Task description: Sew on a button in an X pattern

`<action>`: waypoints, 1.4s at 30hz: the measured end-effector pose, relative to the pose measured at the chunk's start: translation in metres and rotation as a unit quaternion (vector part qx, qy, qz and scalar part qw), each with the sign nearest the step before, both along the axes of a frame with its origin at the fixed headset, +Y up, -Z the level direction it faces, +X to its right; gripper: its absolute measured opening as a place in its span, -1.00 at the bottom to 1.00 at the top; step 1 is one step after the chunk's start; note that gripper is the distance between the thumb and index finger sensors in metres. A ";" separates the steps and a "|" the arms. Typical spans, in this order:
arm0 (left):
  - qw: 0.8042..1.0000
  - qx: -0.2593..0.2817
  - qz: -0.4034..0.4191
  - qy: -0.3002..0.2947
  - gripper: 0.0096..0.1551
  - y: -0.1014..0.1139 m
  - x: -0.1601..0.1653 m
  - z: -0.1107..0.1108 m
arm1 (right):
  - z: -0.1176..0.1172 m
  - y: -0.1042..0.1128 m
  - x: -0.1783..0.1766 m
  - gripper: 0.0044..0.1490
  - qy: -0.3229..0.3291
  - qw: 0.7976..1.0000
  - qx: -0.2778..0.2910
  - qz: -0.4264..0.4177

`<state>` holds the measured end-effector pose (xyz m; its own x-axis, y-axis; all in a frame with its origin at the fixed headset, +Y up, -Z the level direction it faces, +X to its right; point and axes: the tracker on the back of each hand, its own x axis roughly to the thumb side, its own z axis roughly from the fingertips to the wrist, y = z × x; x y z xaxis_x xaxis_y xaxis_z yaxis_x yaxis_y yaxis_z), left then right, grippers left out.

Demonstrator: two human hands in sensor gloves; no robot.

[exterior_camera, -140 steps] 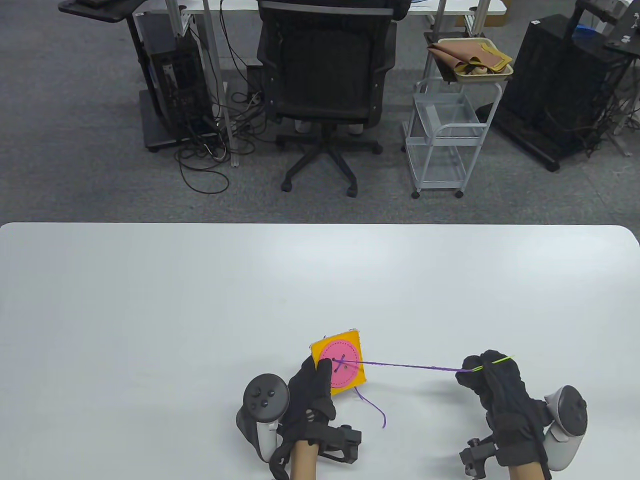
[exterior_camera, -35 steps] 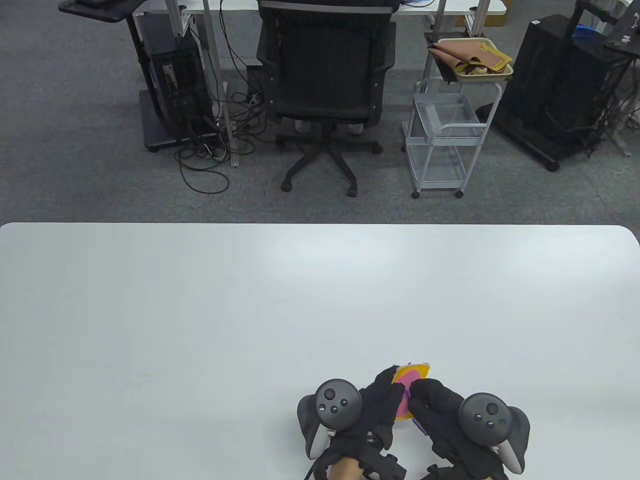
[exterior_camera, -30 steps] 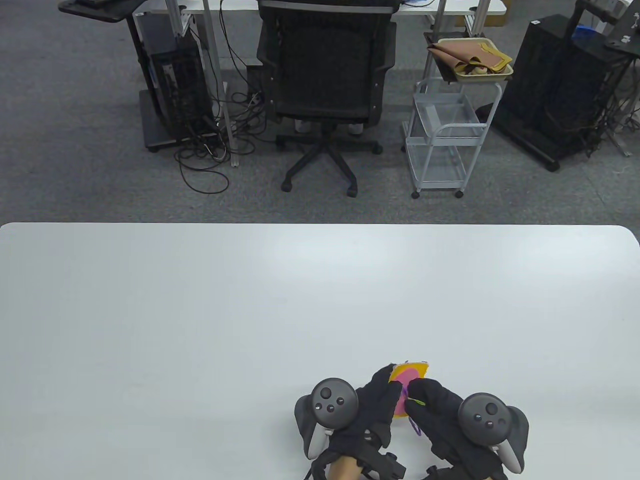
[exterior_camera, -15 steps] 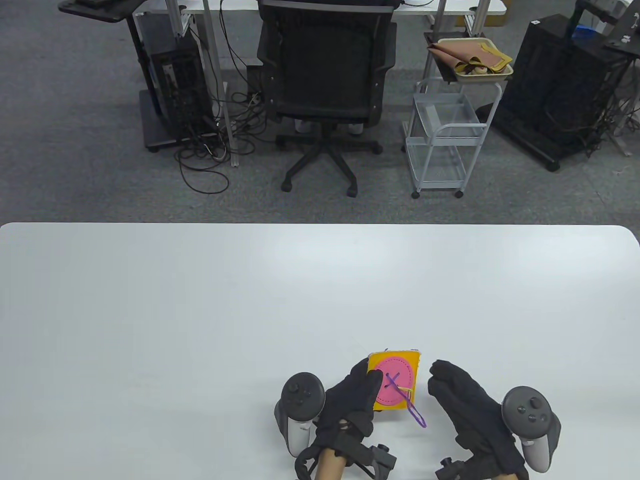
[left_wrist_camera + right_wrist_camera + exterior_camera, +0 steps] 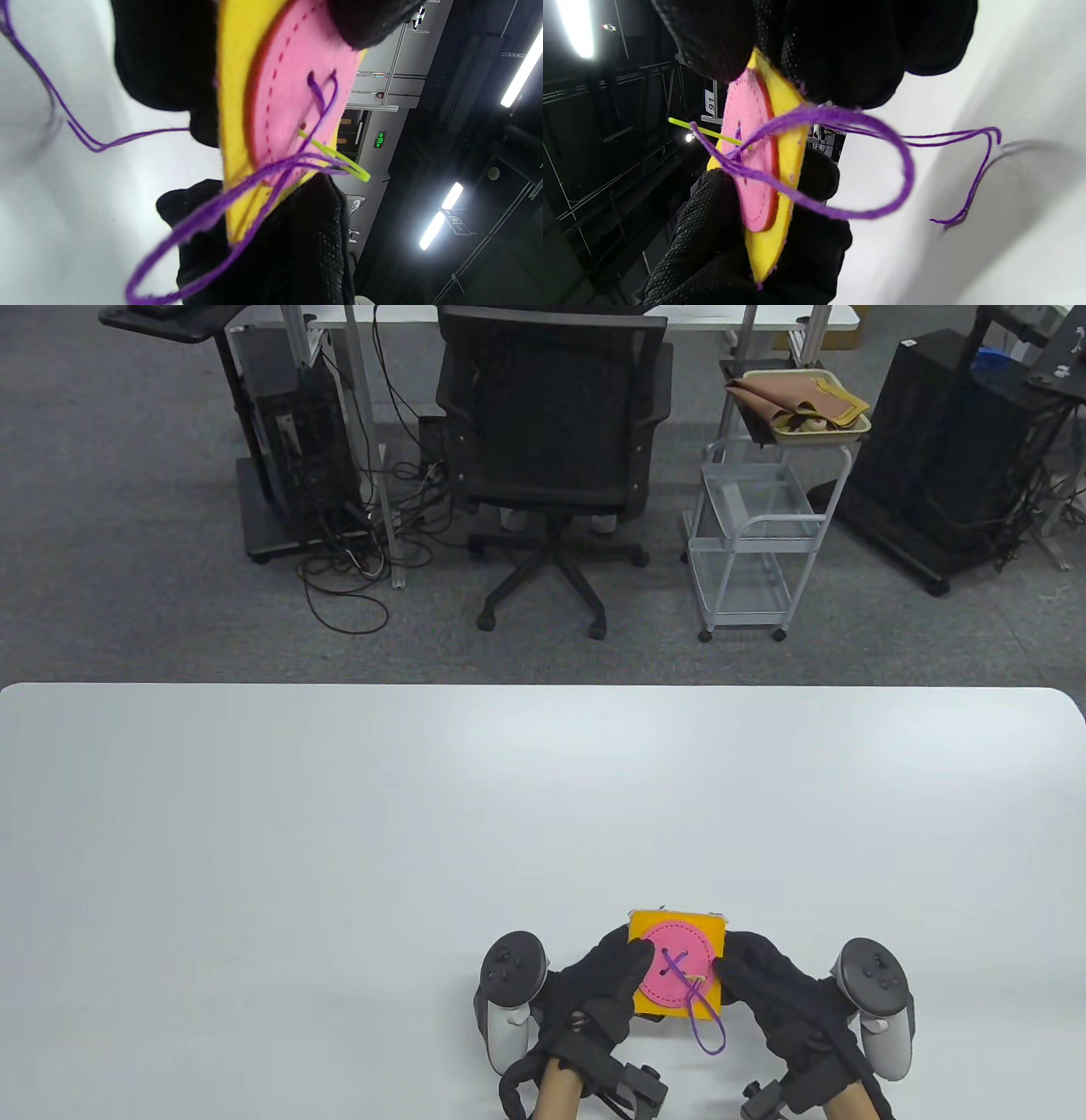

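Note:
A yellow felt square (image 5: 647,997) with a pink button (image 5: 670,971) sewn on it is held a little above the table near the front edge. Purple thread crosses on the button, and a loose loop of purple thread (image 5: 707,1033) hangs toward me. A thin green needle (image 5: 697,981) sticks out of a button hole; no finger holds it. My left hand (image 5: 632,963) grips the square's left edge. My right hand (image 5: 730,971) grips its right edge. The left wrist view shows the button (image 5: 297,84), needle (image 5: 335,159) and thread (image 5: 203,216) close up. The right wrist view shows the square (image 5: 785,169) edge-on, with the thread loop (image 5: 882,140).
The white table (image 5: 339,831) stretches away from the hands. Beyond its far edge stand an office chair (image 5: 551,432) and a white cart (image 5: 747,534) on the floor.
Earlier my right hand pulled the thread taut to the right. Both hands then met at the square. My right hand has let go of the needle and now grips the square's right edge.

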<state>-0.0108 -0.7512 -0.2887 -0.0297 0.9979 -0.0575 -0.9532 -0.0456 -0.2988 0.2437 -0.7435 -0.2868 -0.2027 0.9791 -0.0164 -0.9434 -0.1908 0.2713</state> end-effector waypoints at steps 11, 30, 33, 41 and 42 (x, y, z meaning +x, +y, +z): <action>1.000 -0.020 0.009 -0.004 -0.48 -0.003 0.001 0.001 | 0.004 0.003 -0.002 -0.47 -0.021 0.999 0.023 0.016; 0.995 0.043 -0.022 0.091 -0.48 0.017 -0.024 0.004 | 0.007 0.004 0.003 -0.48 -0.062 0.997 0.018 -0.043; 0.992 0.064 -0.068 0.085 -0.46 0.018 -0.020 0.002 | 0.007 0.004 0.005 -0.49 -0.062 0.996 0.009 -0.069; 0.979 0.112 -0.169 -0.020 -0.35 0.020 0.012 0.003 | 0.007 0.004 0.005 -0.49 -0.058 0.993 -0.003 -0.104; 0.977 0.113 -0.176 -0.028 -0.35 0.019 0.015 0.004 | 0.007 0.004 0.005 -0.49 -0.057 0.993 -0.003 -0.106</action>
